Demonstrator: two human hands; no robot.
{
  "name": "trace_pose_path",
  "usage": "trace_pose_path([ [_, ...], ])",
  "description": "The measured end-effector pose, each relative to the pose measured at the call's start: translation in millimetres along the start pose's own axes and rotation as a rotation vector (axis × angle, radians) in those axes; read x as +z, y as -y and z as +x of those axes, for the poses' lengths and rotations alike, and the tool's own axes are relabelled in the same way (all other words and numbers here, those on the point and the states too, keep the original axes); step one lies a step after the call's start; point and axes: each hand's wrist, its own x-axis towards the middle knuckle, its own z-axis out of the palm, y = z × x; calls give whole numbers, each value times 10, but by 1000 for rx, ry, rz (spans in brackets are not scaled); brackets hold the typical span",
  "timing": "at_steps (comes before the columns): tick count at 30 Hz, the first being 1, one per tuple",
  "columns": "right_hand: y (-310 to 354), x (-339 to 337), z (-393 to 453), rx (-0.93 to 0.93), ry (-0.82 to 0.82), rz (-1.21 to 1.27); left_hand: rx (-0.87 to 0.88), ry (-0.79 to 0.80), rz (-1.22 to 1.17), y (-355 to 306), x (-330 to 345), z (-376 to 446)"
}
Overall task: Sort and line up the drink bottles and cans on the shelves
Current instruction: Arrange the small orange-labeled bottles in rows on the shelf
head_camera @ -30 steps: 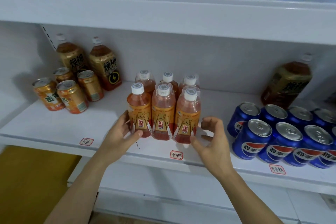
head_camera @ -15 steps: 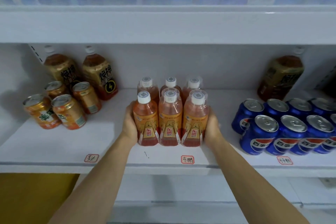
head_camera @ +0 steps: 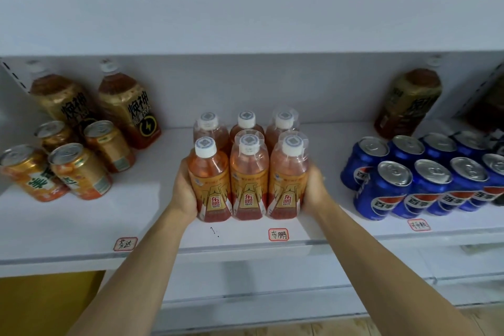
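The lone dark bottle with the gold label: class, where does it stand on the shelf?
In the head view, the dark bottle stands far right at the back, behind the blue cans.

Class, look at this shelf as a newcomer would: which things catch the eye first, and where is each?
Dead centre, six orange drink bottles stand in a block, pressed between the left hand and the right hand. To the right sits a cluster of blue cans; to the left, orange cans in front of two tall gold-labelled bottles.
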Motion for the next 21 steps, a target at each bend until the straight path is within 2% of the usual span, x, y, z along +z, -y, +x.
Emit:
trace_pose_path([
  [11,-71,-49,-62,-2,-14,-45,65,140,23,7,-78,-126],
  [16,-62,-32,-101,-54,-23,-25,99,-41,73,24,-159,-110],
  [17,-72,-63,-124,-93,-33,-37,152,-71,103,23,-249,-131],
  [19,-133,-212,-204,-183,-33,-109,242,-70,317,43,-515,-241],
  [21,-204,-396,-356,-266,7,-228,185,-37,590,69,-702,-404],
])
